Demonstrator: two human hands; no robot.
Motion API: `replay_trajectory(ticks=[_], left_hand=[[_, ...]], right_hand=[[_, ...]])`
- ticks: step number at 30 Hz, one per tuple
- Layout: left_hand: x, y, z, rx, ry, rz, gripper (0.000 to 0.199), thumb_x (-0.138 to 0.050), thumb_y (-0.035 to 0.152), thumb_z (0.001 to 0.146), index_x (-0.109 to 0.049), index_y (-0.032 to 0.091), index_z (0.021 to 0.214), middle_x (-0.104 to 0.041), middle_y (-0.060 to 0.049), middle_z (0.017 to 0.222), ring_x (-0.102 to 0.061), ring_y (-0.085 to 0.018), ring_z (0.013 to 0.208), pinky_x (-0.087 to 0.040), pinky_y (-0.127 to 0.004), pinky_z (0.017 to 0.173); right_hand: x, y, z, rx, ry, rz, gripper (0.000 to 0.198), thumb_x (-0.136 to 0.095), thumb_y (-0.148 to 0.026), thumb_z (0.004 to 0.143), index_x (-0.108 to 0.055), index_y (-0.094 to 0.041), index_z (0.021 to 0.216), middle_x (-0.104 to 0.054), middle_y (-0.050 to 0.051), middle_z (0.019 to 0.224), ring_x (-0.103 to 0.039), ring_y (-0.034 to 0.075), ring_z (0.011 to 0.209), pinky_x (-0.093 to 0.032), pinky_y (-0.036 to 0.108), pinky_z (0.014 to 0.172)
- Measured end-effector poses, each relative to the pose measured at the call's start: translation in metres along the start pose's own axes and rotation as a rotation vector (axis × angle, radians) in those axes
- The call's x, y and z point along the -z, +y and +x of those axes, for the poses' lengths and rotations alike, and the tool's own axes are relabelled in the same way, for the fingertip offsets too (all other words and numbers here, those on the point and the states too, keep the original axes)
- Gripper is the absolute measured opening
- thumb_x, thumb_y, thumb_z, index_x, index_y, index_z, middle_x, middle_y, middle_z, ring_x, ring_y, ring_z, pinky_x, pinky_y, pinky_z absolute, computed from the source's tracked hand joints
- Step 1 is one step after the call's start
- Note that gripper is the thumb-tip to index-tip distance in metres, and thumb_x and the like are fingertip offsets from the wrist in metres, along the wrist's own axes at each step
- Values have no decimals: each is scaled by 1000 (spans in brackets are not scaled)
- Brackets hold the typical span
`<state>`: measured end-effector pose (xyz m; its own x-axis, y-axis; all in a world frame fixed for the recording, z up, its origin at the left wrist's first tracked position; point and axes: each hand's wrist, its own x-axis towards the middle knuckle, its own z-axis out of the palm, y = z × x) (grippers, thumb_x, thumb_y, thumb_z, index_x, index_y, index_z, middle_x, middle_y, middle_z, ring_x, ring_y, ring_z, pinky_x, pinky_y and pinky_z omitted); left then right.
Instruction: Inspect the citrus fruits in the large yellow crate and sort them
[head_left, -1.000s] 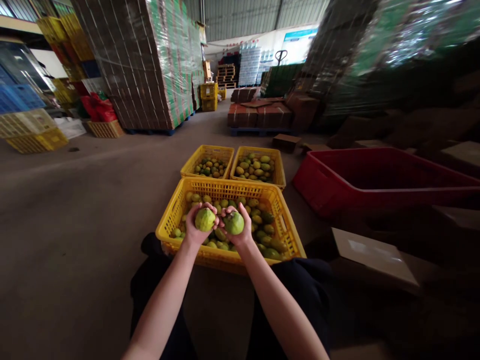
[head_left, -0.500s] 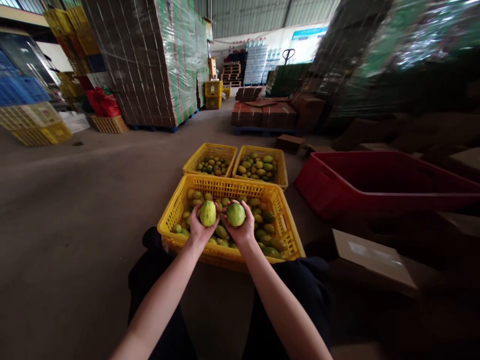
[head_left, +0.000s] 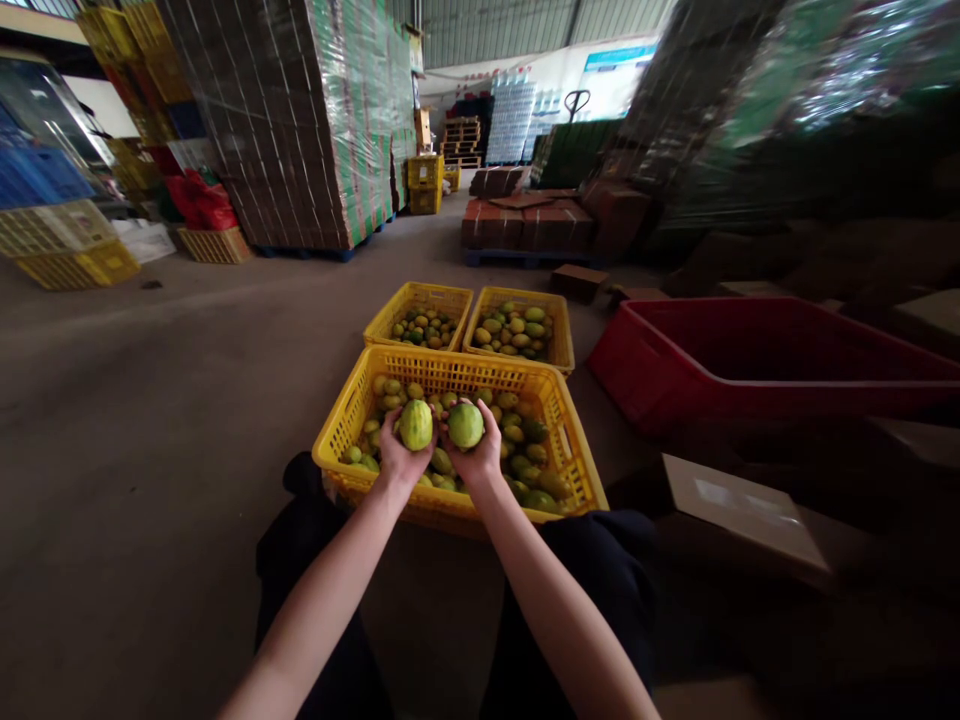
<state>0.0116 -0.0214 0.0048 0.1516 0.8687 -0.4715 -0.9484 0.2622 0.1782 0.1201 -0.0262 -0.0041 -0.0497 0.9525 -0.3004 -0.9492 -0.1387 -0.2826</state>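
My left hand [head_left: 403,452] is cupped around a yellow-green, faintly ribbed oval fruit [head_left: 415,425]. Beside it, my right hand [head_left: 481,455] is wrapped round a rounder, greener fruit [head_left: 465,426]. Both fruits are held up side by side, a small gap apart, over a large yellow plastic crate [head_left: 581,452]. Many loose yellow and green fruits [head_left: 538,500] of the same sort lie inside that crate, partly hidden by my hands. The kind of fruit is not certain from this view.
Two smaller yellow crates of fruit, one on the left [head_left: 375,318] and one on the right [head_left: 562,340], stand just beyond. A red tub [head_left: 660,385] and a cardboard box [head_left: 742,510] are at right. Wrapped pallet stacks [head_left: 360,130] rise behind.
My right hand has shifted slightly left with its fruit, closer to my left hand. The left hand's fruit stays nearly in place. The whole view has moved a little.
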Motion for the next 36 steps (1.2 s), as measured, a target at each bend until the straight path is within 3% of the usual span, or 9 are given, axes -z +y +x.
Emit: replay_trajectory(ticks=[13,36], left_hand=[[-2,0,-2,-24,13,30,13,-49,23,86,-63,20,85,-71,-5,74,-70,-16,70,-57,-25,69],[-2,1,0,-60,19,55,15,-51,19,86,-63,20,76,-69,-1,70,-69,-15,69,-54,-26,69]], right_hand=[[7,3,5,-9,-38,-8,14,-69,-31,74,-64,-19,80,-72,0,72,-68,15,60,-55,24,51],[4,4,2,-18,19,22,10,-65,-29,77,-66,-19,79,-72,1,70,-67,15,59,-54,24,51]])
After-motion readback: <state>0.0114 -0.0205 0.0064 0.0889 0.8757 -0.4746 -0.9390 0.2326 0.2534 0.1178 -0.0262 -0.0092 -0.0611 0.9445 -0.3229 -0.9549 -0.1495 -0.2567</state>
